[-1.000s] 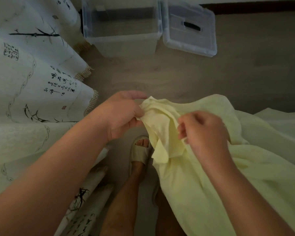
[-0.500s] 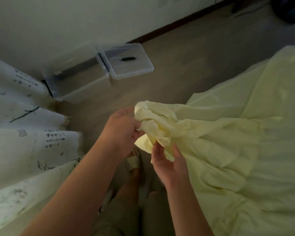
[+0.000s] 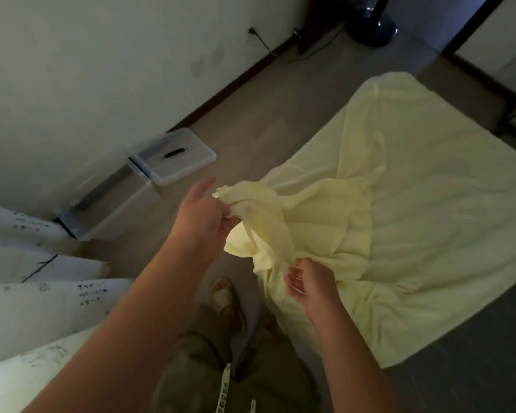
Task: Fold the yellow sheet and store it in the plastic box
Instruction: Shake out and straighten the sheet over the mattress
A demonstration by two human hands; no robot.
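Hanging in folds along the left edge is a white cloth (image 3: 42, 296) printed with dark ink twigs and short columns of brush characters. The writing is too blurred to read. Just beyond it, against the wall, the plastic box (image 3: 111, 210) sits open on the floor. Its clear lid (image 3: 176, 156), with a dark handle in the middle, lies flat beside it and touches its far end.

Toward the middle, the left hand (image 3: 203, 216) is raised over the floor and grips a bunched corner of the yellow sheet (image 3: 414, 204). Its thumb and lower fingers are curled round the gathered cloth, while the forefinger sticks out almost straight above the bunch. From that grip a loose fold of the sheet droops down to the right hand (image 3: 313, 284), which is lower and nearer the body, palm turned up toward the camera. Its fingers are curled in, narrow, and pinch the sheet's edge at the fingertips.

Below the hands are the person's khaki shorts, a drawstring (image 3: 223, 391) carrying small printed marks that cannot be made out, and a foot in a pale slipper (image 3: 224, 293).

To the right, the rest of the sheet lies spread and creased over the wooden floor, well apart from the box, with one long ridge running away from the hands. Far off at the top right stands the dark round base of a fan (image 3: 373, 31).
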